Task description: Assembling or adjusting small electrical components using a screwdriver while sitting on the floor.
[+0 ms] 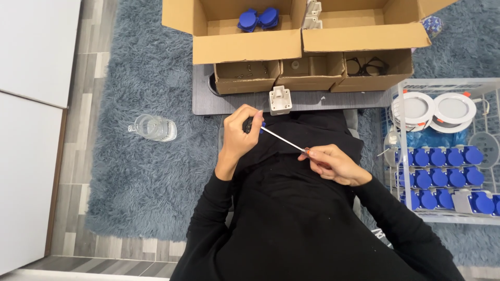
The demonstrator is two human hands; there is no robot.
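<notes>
My left hand point(240, 131) is curled around a small blue part point(262, 124) that is mostly hidden by the fingers. My right hand point(333, 162) grips the orange handle of a screwdriver point(283, 139). Its thin metal shaft runs up and left, with the tip at the part in my left hand. Both hands hover over my lap, which is covered in black cloth. A white plastic socket housing point(280, 100) stands on the grey board point(219, 104) just beyond my hands.
Open cardboard boxes point(245, 47) sit ahead, one holding blue caps point(259, 18). A white wire basket point(448, 86) at right holds round white lamps point(435, 109) and several blue-capped sockets point(442, 177). A clear glass bottle point(152, 127) lies on the shaggy blue rug point(146, 177).
</notes>
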